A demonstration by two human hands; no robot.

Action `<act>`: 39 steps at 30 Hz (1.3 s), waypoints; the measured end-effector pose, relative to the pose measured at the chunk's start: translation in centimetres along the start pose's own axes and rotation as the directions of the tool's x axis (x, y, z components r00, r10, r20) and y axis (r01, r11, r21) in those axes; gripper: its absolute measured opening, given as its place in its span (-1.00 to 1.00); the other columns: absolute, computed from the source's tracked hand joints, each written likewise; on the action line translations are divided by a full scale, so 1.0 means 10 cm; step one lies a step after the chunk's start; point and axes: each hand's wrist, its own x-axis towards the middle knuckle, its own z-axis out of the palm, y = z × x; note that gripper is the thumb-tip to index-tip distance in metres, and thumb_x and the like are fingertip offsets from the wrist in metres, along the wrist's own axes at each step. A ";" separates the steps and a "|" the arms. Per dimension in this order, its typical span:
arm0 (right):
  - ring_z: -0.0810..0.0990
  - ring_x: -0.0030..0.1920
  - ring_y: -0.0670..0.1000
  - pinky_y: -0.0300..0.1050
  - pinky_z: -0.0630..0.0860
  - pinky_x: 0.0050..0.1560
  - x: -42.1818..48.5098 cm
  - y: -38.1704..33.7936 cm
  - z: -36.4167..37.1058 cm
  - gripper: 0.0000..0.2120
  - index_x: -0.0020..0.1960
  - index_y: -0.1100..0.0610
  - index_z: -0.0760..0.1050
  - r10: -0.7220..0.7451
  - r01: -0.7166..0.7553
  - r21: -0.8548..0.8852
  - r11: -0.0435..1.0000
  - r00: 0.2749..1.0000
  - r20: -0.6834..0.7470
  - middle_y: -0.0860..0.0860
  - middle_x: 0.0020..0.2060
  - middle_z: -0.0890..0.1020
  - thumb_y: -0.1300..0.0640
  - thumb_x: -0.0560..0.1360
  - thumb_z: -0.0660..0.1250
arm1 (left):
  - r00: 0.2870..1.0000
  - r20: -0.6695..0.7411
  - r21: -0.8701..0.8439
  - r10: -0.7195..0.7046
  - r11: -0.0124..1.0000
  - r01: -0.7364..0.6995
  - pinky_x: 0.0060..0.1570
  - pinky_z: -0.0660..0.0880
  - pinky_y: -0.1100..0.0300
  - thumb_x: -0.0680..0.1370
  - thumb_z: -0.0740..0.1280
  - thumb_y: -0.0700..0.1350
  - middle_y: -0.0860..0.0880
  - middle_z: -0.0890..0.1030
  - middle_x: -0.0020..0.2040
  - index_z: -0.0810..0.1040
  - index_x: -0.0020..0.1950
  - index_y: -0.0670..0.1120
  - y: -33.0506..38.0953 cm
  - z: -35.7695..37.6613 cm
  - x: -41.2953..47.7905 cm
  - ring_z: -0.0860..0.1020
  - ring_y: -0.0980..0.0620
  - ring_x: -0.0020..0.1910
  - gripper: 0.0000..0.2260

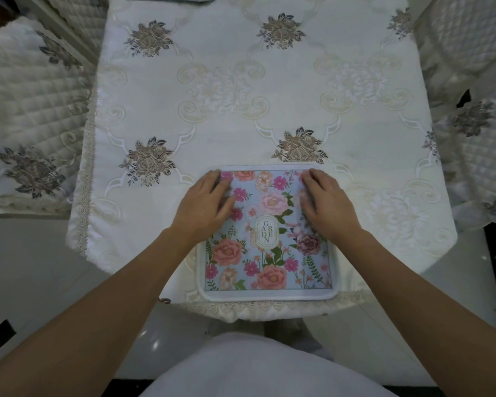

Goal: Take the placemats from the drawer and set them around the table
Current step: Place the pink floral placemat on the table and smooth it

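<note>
Both hands, left (205, 203) and right (328, 206), lie flat, grip wide, smoothing a floral placemat (268, 250) on the surface (241, 96); I'd guess lifting away follows.

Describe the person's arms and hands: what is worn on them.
The left arm and right arm are bare up to the frame's edge; no sleeves show. The left hand and right hand are ungloved, with no watch, bracelet or ring visible. A white garment covers the torso.

Forearms (106, 310) bare to the frame edge, left hand (204, 206) and right hand (328, 207) bare, plain white garment (264, 368) over torso, smooth fabric
</note>
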 end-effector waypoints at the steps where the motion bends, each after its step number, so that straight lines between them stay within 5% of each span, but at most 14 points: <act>1: 0.31 0.44 0.18 0.11 0.34 0.41 -0.06 0.01 0.00 -0.52 0.50 0.21 0.30 -0.008 0.008 -0.001 1.000 1.000 0.019 0.16 0.46 0.34 0.09 0.62 0.22 | 1.000 0.000 -0.012 -0.006 1.000 0.006 0.50 0.21 -0.06 0.66 0.04 0.17 -0.16 0.29 0.56 0.34 0.53 -0.10 0.02 0.01 -0.04 0.22 -0.13 0.54 -0.46; 9: 0.10 0.56 0.09 0.04 0.25 0.50 -0.66 -0.10 0.11 -0.43 0.58 0.14 0.14 0.089 -0.092 0.017 0.996 0.991 0.097 0.09 0.57 0.15 -0.02 0.63 0.18 | 1.000 0.028 -0.009 0.011 1.000 -0.011 0.49 0.24 -0.09 0.65 -0.01 0.17 -0.15 0.28 0.56 0.36 0.51 -0.12 0.15 0.12 -0.62 0.21 -0.12 0.55 -0.44; 19: 0.21 0.52 0.14 0.06 0.20 0.52 -1.76 -0.32 0.23 -0.41 0.55 0.22 0.21 0.095 -0.100 0.053 0.994 0.992 0.083 0.13 0.54 0.24 0.01 0.61 0.26 | 0.998 0.047 -0.010 -0.036 0.999 0.037 0.51 0.23 -0.04 0.65 0.02 0.16 -0.16 0.30 0.55 0.34 0.53 -0.17 0.29 0.38 -1.68 0.24 -0.12 0.54 -0.43; 24: 0.37 0.41 0.20 0.14 0.35 0.43 -1.99 -0.46 0.30 -0.45 0.47 0.26 0.34 0.123 -0.124 0.064 0.990 0.992 0.017 0.19 0.45 0.38 0.01 0.56 0.21 | 0.999 0.011 0.005 -0.036 0.999 0.036 0.45 0.31 -0.08 0.64 0.06 0.11 -0.18 0.37 0.49 0.44 0.44 -0.17 0.40 0.42 -1.93 0.30 -0.15 0.49 -0.50; 32: 0.27 0.48 0.08 0.11 0.25 0.48 -1.91 -0.95 0.48 -0.46 0.52 0.12 0.27 -0.182 0.178 0.045 0.983 0.976 0.119 0.05 0.47 0.36 -0.04 0.59 0.16 | 0.994 0.047 0.038 0.100 0.994 -0.102 0.46 0.30 -0.12 0.67 0.06 0.10 -0.13 0.42 0.48 0.46 0.43 -0.09 0.78 0.57 -1.96 0.31 -0.11 0.51 -0.55; 39: 0.38 0.41 0.13 0.16 0.38 0.39 -2.01 -0.76 0.49 -0.50 0.46 0.12 0.39 -0.073 0.075 -0.010 0.997 0.991 0.116 0.08 0.40 0.45 -0.02 0.56 0.13 | 0.994 0.044 0.064 0.103 0.992 -0.106 0.38 0.39 -0.12 0.64 0.11 0.08 -0.15 0.43 0.47 0.51 0.39 -0.10 0.60 0.57 -2.03 0.40 -0.15 0.43 -0.57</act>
